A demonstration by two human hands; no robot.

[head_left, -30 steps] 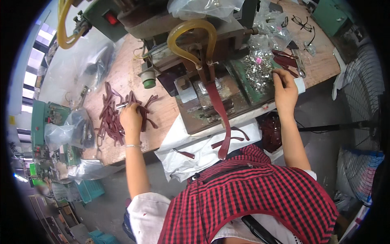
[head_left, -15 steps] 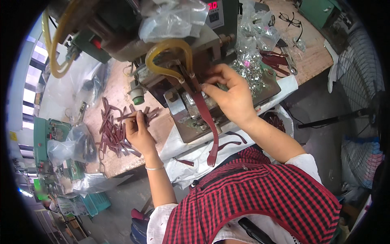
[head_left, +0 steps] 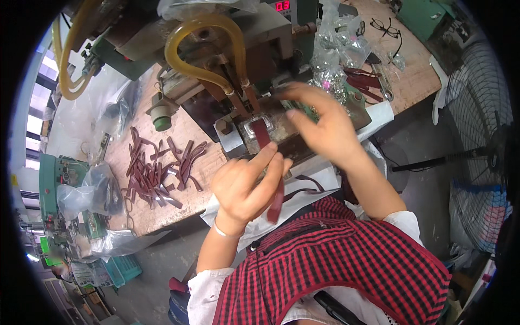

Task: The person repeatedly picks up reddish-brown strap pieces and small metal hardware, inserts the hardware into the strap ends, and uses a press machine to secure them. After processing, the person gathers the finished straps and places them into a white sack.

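A dark red eyeglass temple (head_left: 261, 134) lies with one end in the small metal bed (head_left: 267, 123) of a bench machine (head_left: 260, 49). My left hand (head_left: 244, 187) pinches it between thumb and fingers just in front of that bed. Its curved tip hangs down past my fingers toward the apron. To the right of the bed, my right hand (head_left: 333, 122) is raised apart from the temple. Its thumb and fingers are spread, though the fingertips are blurred. Nothing shows between them.
Several dark red temples lie in a pile (head_left: 154, 168) on the table at left. A green button (head_left: 161, 116) and yellow hoses (head_left: 238, 46) are on the machine. Bags of small shiny parts (head_left: 330, 70) and black glasses (head_left: 385, 27) lie at right. A fan (head_left: 476, 108) stands beyond.
My left hand has moved right from the pile to grip the temple. My right hand has let go and drawn back to the right. The machine's hoses and metal fingers have lifted off the temple.
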